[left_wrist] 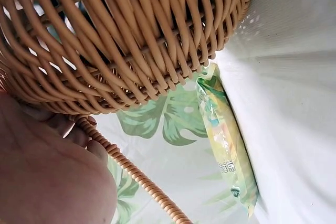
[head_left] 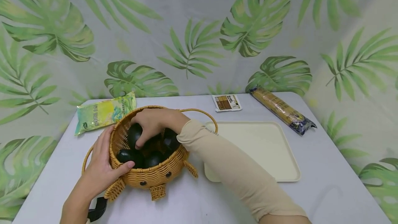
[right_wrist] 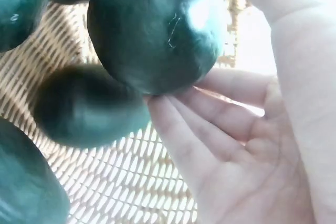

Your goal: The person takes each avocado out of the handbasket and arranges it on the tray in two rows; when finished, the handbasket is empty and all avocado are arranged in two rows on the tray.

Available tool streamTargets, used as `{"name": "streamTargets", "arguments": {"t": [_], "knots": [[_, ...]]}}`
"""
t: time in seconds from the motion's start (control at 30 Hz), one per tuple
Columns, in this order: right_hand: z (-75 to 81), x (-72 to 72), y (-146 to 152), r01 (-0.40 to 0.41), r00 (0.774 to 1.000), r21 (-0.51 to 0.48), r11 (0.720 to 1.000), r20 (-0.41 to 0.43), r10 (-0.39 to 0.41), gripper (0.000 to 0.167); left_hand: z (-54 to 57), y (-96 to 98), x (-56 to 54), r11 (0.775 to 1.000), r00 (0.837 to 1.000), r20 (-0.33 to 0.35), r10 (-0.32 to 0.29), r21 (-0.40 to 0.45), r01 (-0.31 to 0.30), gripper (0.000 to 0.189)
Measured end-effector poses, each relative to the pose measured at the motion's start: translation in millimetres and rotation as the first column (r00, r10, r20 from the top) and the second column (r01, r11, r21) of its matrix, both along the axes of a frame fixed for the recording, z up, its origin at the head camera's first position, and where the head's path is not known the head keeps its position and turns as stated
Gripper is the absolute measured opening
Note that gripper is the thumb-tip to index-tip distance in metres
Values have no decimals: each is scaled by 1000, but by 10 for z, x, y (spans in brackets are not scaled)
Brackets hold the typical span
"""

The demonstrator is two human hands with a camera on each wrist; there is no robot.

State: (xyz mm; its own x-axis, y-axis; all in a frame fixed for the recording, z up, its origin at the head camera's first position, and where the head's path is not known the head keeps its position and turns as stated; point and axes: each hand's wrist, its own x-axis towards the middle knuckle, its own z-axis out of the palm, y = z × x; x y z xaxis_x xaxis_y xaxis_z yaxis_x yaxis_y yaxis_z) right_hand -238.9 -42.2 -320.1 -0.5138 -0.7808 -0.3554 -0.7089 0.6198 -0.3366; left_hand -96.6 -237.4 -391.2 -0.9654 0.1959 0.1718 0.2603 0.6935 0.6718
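A round wicker basket (head_left: 149,175) with an animal face stands left of centre on the table, holding several dark green avocados (head_left: 153,159). My left hand (head_left: 99,165) grips its left rim, the thumb over the edge and the fingers along the outer wall. In the left wrist view the hand (left_wrist: 52,166) lies against the weave beside the handle (left_wrist: 139,174). Inside the basket my right hand (head_left: 155,122) holds one avocado (head_left: 133,134) between thumb and fingers. The right wrist view shows the fingertips against that avocado (right_wrist: 157,32), with another avocado (right_wrist: 89,106) lower down.
Right of the basket lies a cream tray (head_left: 264,144), partly behind my right sleeve. A green-yellow packet (head_left: 104,113) is at the back left. A small brown-and-white packet (head_left: 227,102) and a long noodle-like packet (head_left: 280,109) lie along the back. Leaf-print cloth hangs behind.
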Motion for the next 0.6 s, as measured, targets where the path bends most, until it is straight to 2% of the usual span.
{"name": "streamTargets", "arguments": {"t": [0.13, 0.43, 0.6], "knots": [[59, 27, 60, 20, 1000, -19, 1000, 7, -20, 87, -2, 5, 4, 1000, 1000, 5, -1, 4, 1, 114], [161, 118, 160, -16, 1000, -108, 994, -23, 13, 83, 0, -11, 3, 1000, 1000, 7, 0, 10, 0, 114], [247, 195, 250, -5, 1000, -158, 987, -30, 0, 82, 1, -9, 1, 1000, 1000, 7, -3, 11, 3, 113]]}}
